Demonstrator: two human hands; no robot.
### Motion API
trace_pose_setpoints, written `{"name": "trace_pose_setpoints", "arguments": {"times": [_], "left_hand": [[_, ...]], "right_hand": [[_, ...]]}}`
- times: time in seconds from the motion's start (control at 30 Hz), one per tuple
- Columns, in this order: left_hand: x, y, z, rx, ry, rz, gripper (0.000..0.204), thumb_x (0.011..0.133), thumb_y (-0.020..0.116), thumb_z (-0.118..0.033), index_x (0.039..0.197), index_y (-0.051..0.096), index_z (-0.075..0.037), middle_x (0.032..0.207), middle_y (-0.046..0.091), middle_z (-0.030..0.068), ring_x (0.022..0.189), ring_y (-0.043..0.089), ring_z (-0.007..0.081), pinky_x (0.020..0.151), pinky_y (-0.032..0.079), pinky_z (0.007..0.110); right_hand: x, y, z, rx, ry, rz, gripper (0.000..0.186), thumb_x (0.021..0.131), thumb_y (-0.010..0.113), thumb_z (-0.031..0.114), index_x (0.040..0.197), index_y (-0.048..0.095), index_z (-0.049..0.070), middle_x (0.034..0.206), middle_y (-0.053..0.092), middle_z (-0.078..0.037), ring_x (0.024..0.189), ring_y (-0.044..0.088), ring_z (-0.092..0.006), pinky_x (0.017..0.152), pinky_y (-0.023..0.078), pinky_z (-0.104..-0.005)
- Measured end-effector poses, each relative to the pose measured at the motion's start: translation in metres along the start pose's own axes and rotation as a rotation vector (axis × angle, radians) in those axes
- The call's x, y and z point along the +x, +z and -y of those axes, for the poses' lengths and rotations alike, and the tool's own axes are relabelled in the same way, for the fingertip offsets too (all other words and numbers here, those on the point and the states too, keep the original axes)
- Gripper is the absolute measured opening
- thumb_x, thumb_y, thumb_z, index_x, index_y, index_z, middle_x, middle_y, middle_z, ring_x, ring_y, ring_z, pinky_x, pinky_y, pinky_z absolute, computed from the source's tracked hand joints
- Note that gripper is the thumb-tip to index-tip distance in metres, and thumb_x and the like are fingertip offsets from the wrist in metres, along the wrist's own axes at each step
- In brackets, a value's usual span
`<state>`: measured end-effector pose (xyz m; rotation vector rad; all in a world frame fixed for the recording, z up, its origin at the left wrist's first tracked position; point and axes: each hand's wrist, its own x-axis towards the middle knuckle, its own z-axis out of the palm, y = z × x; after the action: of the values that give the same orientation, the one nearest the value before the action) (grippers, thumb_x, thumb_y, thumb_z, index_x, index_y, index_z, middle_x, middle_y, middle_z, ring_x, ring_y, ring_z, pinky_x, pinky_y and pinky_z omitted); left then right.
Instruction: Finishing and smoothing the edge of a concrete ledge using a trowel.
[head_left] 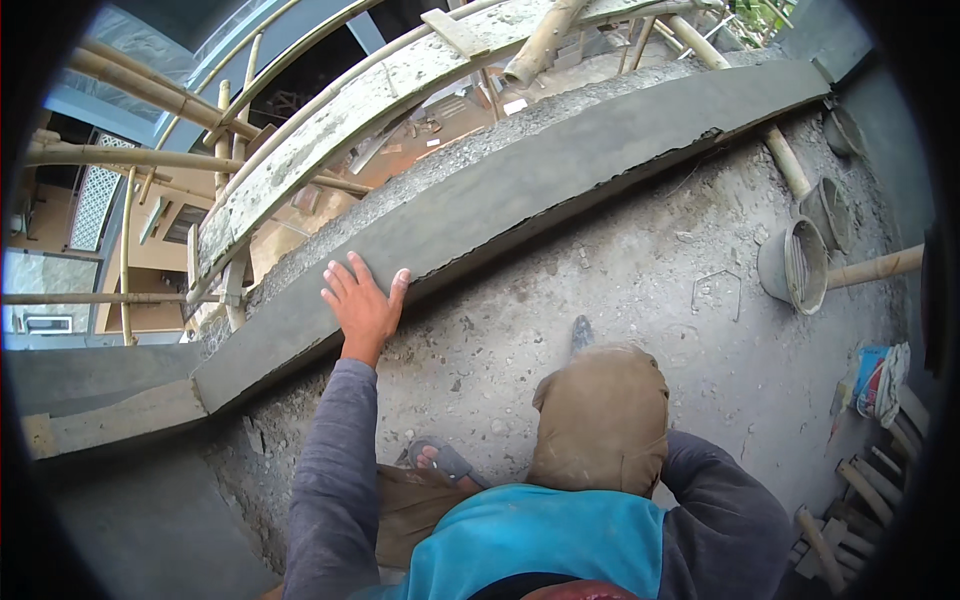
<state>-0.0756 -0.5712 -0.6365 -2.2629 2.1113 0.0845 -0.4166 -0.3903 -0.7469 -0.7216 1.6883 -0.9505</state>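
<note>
My left hand (363, 309) lies flat with its fingers spread on the smooth grey mortar top of a low wall (520, 196). The hand holds nothing. From there the wall top runs to the upper right, and its near edge is ragged and dark in places. My right sleeve (722, 500) bends in beside my raised knee, and the right hand is hidden behind that knee. One sandalled foot (440, 458) shows on the rough concrete floor (510, 370).
Beyond the wall are a mortar-spattered scaffold plank (350, 125) and bamboo poles (110, 155), with a drop to lower ground. Two grey buckets (777, 268) lie tipped at the right. Bent wire (717, 278) rests on the floor; wood offcuts (865, 490) are piled at lower right.
</note>
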Motion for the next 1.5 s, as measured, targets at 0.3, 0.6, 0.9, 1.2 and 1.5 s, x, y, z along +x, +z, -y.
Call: {"name": "trace_pose_setpoints", "arguments": {"times": [0.3,0.6,0.9,1.2,1.5], "left_hand": [[-0.051,-0.048,-0.198,-0.539,1.316,-0.118,0.040,0.080,0.074,-0.037,0.112,0.068,-0.013,0.116,0.065,0.0057,0.130,0.048,0.0279,0.111,0.032,0.052],[-0.037,-0.075,-0.078,-0.432,1.029,-0.207,0.025,0.072,0.079,-0.011,0.096,0.070,-0.010,0.098,0.070,0.0049,0.108,0.063,0.0289,0.094,0.048,0.045],[-0.088,-0.059,0.049,-0.382,0.367,-0.048,0.025,0.081,0.074,-0.011,0.104,0.069,-0.003,0.094,0.069,0.0156,0.089,0.067,0.0307,0.080,0.052,0.037],[-0.085,-0.063,0.068,-0.336,0.299,-0.124,0.027,0.084,0.072,-0.017,0.105,0.071,0.000,0.090,0.070,0.0176,0.083,0.068,0.0299,0.078,0.052,0.037],[-0.081,-0.063,0.059,-0.349,0.277,-0.072,0.030,0.083,0.072,-0.018,0.107,0.070,0.000,0.093,0.071,0.0174,0.086,0.069,0.0284,0.081,0.052,0.036]], "right_hand": [[-0.048,-0.024,-0.024,0.113,0.019,0.118,0.034,0.088,0.065,0.030,0.109,0.062,0.003,0.079,0.065,-0.007,0.075,0.060,-0.0149,0.070,0.048,-0.0326],[-0.006,-0.046,-0.037,0.201,-0.045,-0.146,0.035,0.090,0.064,0.030,0.113,0.060,0.004,0.081,0.064,-0.007,0.074,0.060,-0.0147,0.070,0.049,-0.0320],[0.151,-0.034,0.059,0.578,-0.151,-0.448,0.032,0.095,0.057,0.037,0.107,0.047,0.009,0.079,0.054,-0.006,0.055,0.057,-0.0148,0.048,0.052,-0.0312],[0.198,-0.012,0.108,0.730,-0.258,-0.393,0.027,0.097,0.054,0.035,0.104,0.050,0.009,0.076,0.055,-0.006,0.052,0.056,-0.0139,0.044,0.052,-0.0306],[0.195,-0.015,0.093,0.846,-0.094,-0.355,0.033,0.097,0.047,0.039,0.107,0.050,0.007,0.081,0.054,-0.009,0.059,0.057,-0.0182,0.048,0.053,-0.0348]]}}
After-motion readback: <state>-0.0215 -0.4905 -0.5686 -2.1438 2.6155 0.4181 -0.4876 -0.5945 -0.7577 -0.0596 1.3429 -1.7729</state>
